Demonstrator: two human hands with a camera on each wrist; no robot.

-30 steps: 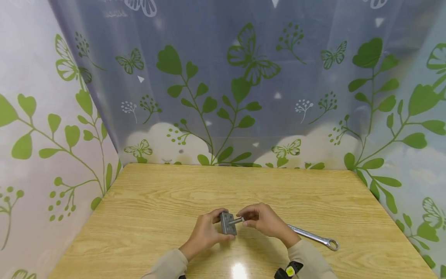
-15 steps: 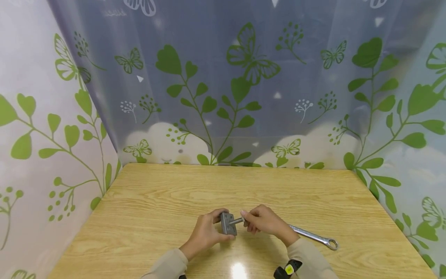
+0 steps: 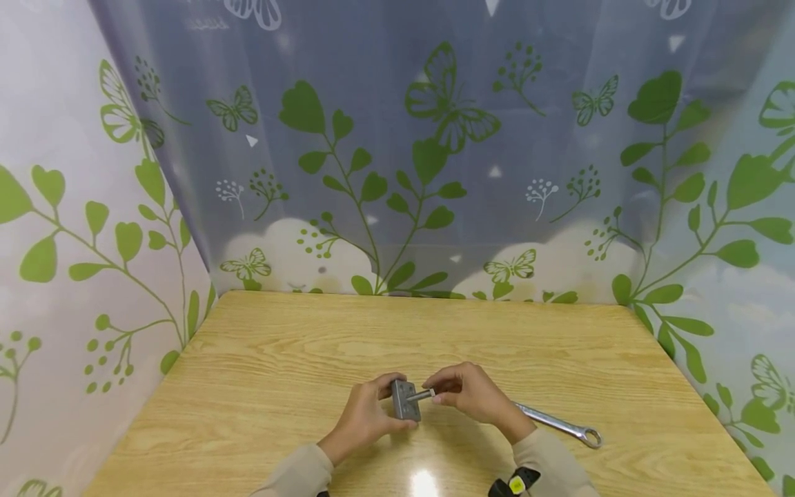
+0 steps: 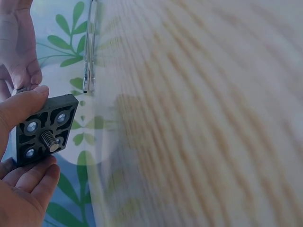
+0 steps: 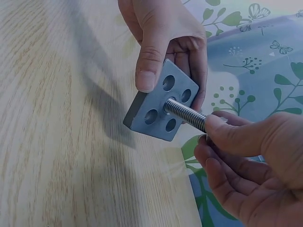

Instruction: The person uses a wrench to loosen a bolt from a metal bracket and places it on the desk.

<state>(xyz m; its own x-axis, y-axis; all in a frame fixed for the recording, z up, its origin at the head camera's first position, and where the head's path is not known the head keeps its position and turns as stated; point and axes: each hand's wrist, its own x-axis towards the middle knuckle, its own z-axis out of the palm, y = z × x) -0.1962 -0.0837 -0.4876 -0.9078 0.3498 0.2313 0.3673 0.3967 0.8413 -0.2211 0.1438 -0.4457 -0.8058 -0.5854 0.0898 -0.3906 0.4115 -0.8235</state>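
Observation:
My left hand (image 3: 366,415) grips a grey square plate (image 3: 400,402) by opposite edges, thumb on one and fingers on the other. In the right wrist view the plate's face has several round holes near its corners. A threaded bolt (image 5: 187,114) runs through its centre. Its outer end lies between the thumb and fingers of my right hand (image 3: 468,395), which pinch it and partly hide it. From the left wrist view, a short threaded tip (image 4: 49,141) sticks out of the ribbed back face.
A silver combination wrench (image 3: 555,420) lies on the wood-grain table (image 3: 279,352), its ring end outward and its other end behind my right hand. Printed curtains (image 3: 385,228) hang along the table's back and sides.
My right thumb and fingers rolled over the bolt's end half a second ago and are now back in about their first position. The left hand and plate stay almost still.

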